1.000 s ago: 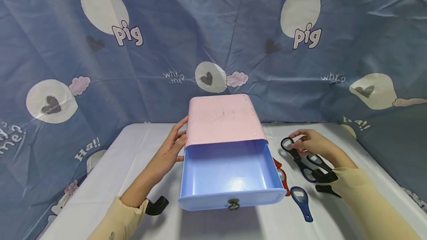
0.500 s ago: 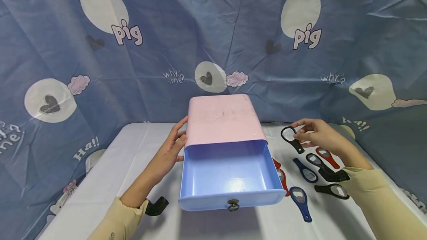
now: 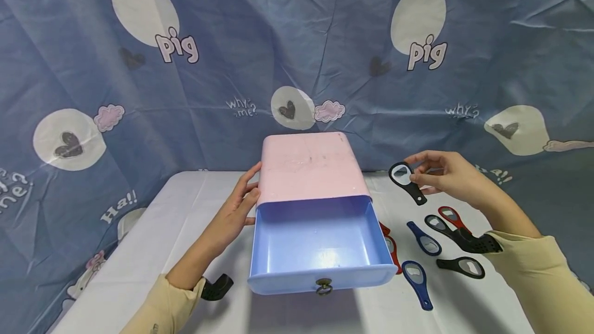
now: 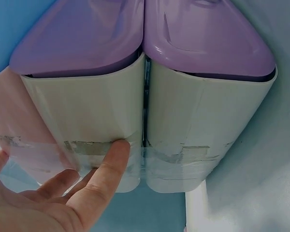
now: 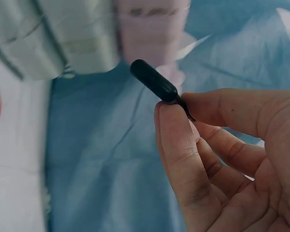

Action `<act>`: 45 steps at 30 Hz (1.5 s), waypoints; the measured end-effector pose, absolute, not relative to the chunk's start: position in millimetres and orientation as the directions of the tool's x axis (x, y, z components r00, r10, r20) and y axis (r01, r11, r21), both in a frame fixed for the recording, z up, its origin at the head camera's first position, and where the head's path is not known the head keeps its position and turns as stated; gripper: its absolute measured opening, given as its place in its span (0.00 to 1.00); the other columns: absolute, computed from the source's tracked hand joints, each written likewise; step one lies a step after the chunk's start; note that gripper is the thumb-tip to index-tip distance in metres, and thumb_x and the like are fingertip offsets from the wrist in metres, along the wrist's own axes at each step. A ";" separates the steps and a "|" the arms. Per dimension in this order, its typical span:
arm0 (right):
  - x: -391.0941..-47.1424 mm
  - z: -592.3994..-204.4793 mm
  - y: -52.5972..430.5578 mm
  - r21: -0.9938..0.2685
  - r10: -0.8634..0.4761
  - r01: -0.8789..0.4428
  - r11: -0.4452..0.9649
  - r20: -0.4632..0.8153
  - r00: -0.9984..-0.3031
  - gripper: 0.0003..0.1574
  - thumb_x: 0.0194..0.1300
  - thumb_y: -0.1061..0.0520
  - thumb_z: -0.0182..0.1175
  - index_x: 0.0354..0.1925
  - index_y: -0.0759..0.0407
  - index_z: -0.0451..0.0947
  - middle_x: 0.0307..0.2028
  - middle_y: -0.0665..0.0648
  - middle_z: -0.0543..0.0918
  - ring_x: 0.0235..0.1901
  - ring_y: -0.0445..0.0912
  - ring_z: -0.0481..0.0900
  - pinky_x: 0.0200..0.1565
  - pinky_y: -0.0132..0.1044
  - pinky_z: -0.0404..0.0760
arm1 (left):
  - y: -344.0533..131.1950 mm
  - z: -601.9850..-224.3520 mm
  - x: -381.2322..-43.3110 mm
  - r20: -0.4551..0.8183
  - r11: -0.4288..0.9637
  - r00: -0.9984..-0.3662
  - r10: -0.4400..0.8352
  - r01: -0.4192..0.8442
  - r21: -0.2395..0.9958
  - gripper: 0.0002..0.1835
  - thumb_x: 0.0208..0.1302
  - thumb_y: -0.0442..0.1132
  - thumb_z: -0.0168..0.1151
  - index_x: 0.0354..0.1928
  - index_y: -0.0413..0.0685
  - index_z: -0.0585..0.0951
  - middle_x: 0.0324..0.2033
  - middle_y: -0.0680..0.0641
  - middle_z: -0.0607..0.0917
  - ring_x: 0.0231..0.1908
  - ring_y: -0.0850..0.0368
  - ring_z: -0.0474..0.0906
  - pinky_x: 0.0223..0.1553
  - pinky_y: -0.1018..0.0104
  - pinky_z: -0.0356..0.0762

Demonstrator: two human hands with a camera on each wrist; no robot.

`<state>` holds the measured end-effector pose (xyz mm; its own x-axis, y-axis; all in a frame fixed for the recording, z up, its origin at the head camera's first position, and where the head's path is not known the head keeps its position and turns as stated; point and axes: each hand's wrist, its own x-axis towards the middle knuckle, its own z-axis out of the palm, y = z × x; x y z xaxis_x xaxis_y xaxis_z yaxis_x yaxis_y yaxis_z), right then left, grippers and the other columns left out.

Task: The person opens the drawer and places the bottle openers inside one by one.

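Your right grip [image 3: 452, 178] pinches the black bottle opener [image 3: 408, 183] at the side of its round head, thumb and fingertips closed to the thickness of the piece. The opener is up off the tabletop [image 3: 371, 316], right of the stacked drawer unit [image 3: 313, 166], handle angled down. Your left grip [image 3: 237, 210] holds nothing; its spread fingers rest against the unit's left side, one fingertip on a pale shell [image 4: 89, 106].

That small pinch could let the handle swing, so firm it up, move slowly and give the drawer [image 3: 274, 282] walls room. Brace the stack with light pressure; pushing harder might slide it.

The drawer looks like glossy, hard blue plastic with rounded corners and a metal ring pull [image 3: 323, 282]. The pink top is scuffed; clear tape crosses the shells below. The blue opener [image 3: 419, 286] and red opener [image 3: 458, 222] lie flat, ring-headed and slim-handled.
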<state>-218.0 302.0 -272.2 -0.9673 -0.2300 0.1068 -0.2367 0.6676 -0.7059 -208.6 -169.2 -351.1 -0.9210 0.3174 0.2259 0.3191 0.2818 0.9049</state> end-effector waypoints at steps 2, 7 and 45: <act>-214.3 -264.0 299.7 -0.696 -0.229 -0.251 0.672 0.127 -0.965 0.28 0.77 0.54 0.67 0.69 0.60 0.77 0.45 0.60 0.83 0.39 0.39 0.87 0.44 0.35 0.91 | -169.2 -351.4 -208.6 0.231 0.283 -0.920 0.317 0.324 0.903 0.32 0.87 0.54 0.43 0.85 0.83 0.50 0.80 0.36 0.61 0.75 0.28 0.69 0.58 0.34 0.84; -204.9 -246.4 294.2 -0.675 -0.241 -0.287 0.680 0.165 -0.956 0.28 0.77 0.54 0.67 0.70 0.58 0.77 0.45 0.58 0.83 0.39 0.38 0.88 0.42 0.34 0.90 | -169.1 -352.1 -208.4 0.236 0.287 -0.919 0.315 0.330 0.899 0.32 0.87 0.55 0.44 0.85 0.83 0.51 0.81 0.36 0.61 0.75 0.28 0.68 0.58 0.34 0.85; -174.4 -184.1 201.8 -0.718 -0.550 -0.445 0.535 0.105 -0.829 0.25 0.73 0.60 0.69 0.66 0.57 0.80 0.44 0.61 0.84 0.43 0.48 0.90 0.43 0.44 0.92 | -170.9 -351.6 -209.3 0.236 0.261 -0.915 0.327 0.327 0.908 0.31 0.87 0.54 0.44 0.85 0.83 0.51 0.79 0.37 0.63 0.75 0.31 0.69 0.58 0.35 0.85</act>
<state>-174.4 201.8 -184.1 -0.8289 -0.5495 0.1046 -0.4450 0.5345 -0.7185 -209.3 -170.9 -351.6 -0.9153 0.3265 0.2360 0.3272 0.2608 0.9083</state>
